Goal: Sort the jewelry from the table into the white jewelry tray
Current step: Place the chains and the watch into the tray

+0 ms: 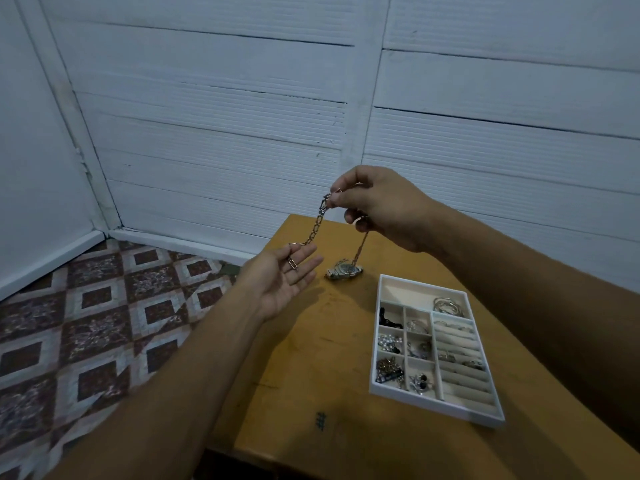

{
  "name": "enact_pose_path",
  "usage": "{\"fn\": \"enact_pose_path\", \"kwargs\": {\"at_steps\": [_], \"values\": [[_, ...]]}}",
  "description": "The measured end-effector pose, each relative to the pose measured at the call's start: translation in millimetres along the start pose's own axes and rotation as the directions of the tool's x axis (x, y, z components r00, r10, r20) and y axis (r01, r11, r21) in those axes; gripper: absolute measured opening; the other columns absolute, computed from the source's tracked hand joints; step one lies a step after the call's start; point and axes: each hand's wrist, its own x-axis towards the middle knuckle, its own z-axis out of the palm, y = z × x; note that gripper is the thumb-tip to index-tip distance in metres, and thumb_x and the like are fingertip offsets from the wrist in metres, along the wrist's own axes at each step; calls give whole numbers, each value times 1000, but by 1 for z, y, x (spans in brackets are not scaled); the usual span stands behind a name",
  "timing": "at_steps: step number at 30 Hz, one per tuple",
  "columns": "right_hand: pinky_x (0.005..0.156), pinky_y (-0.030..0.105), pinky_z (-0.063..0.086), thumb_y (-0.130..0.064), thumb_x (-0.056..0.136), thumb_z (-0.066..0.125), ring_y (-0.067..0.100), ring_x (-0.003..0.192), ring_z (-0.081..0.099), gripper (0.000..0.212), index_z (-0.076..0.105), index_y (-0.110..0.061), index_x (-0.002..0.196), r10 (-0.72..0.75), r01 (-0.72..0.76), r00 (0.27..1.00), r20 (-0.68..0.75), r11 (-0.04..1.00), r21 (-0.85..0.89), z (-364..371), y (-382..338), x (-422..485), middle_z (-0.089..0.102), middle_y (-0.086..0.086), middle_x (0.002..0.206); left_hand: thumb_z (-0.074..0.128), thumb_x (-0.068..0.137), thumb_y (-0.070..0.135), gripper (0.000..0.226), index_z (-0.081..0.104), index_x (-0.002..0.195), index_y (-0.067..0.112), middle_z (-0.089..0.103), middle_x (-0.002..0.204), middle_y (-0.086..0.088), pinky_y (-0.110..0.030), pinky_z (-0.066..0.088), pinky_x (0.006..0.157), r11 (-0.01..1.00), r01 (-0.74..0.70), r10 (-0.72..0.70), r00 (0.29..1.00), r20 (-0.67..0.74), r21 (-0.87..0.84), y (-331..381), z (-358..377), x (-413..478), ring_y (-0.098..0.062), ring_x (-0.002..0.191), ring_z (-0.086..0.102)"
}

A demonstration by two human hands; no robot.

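Above the far corner of the table [298, 358], the right hand [377, 206] is raised with its thumb and fingertips pinched on a link chain [317, 225], holding it up in the air. From that pinch one length of the chain slopes down and to the left, and its end lies across the fingers of the left hand [280, 282], which is held palm up and open, the fingers loosely spread and not closed on anything. A second, thinner strand drops from under the right hand straight down toward a silver watch [344, 270] lying on the tabletop near the table's far edge; whether that strand touches the watch cannot be told. Nearer the person and to the right sits the white jewelry tray [375, 362], flat on the yellow-brown surface, well apart from the watch. Its small square compartments on the left hold dark and silvery pieces, bangles [448, 305] lie in the long top section, and rings sit among the padded rolls on the right. Beyond the table are a patterned floor [86, 323] and a white board wall [225, 116].
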Motion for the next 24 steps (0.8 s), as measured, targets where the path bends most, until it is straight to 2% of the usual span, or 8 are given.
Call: {"fn": "enact_pose_path", "kwargs": {"at_steps": [7, 11, 15, 18, 19, 21, 22, 24], "values": [[59, 27, 46, -6, 92, 60, 14, 69, 62, 8, 59, -10, 99, -8, 8, 1000, 14, 1000, 18, 4, 6, -1, 69, 12, 100, 36, 103, 16, 17, 52, 103, 10, 71, 106, -8, -34, 54, 79, 999, -36, 35, 999, -37, -16, 5, 4, -1, -22, 86, 72], [59, 27, 47, -5, 93, 59, 15, 68, 62, 7, 58, -11, 95, 45, -46, 998, 43, 998, 30, 18, 26, 6, 68, 11, 96, 36, 103, 14, 20, 51, 89, 11, 68, 106, -10, -37, 51, 84, 991, -66, 55, 994, -96, -116, 14, -7, 3, -26, 91, 68], [58, 27, 50, -1, 91, 62, 15, 68, 63, 10, 57, -10, 94, 84, -86, 992, 92, 996, 16, 30, 49, 15, 65, 8, 87, 36, 102, 12, 18, 54, 102, 9, 67, 104, -6, -36, 49, 92, 969, -129, 98, 984, -150, -211, 34, -30, 12, -23, 95, 67], [67, 36, 51, -1, 90, 61, 16, 70, 63, 13, 58, -6, 101, 115, -87, 984, 139, 977, -193, 38, 68, 22, 64, 8, 84, 36, 101, 11, 20, 56, 100, 8, 68, 104, -5, -34, 51, 89, 964, -144, 109, 981, -163, -222, 45, -43, 17, -22, 94, 68], [70, 37, 50, -3, 90, 61, 16, 74, 62, 15, 58, -7, 104, 127, -64, 979, 161, 934, -350, 40, 74, 23, 63, 5, 85, 36, 102, 12, 19, 55, 96, 9, 68, 106, -6, -34, 52, 87, 965, -143, 108, 981, -164, -218, 47, -45, 18, -22, 94, 68], [75, 33, 46, -9, 91, 60, 17, 88, 59, 21, 60, -11, 112, 157, 25, 968, 195, 714, -699, 44, 86, 26, 62, 2, 97, 36, 102, 12, 20, 52, 90, 11, 68, 108, -6, -36, 52, 84, 969, -137, 103, 980, -168, -207, 47, -49, 20, -24, 94, 68], [77, 31, 45, -10, 91, 59, 20, 96, 58, 24, 61, -12, 115, 190, 57, 959, 210, 596, -801, 46, 90, 27, 63, 3, 105, 36, 102, 13, 21, 52, 88, 12, 68, 108, -6, -36, 52, 83, 969, -137, 102, 980, -170, -207, 47, -51, 21, -24, 94, 68], [77, 30, 44, -9, 91, 57, 22, 100, 58, 24, 65, -11, 113, 301, 44, 930, 210, 477, -878, 48, 99, 27, 64, 7, 112, 37, 102, 13, 20, 52, 89, 12, 69, 108, -6, -36, 53, 81, 967, -142, 105, 979, -173, -212, 48, -54, 22, -24, 95, 69]]}}
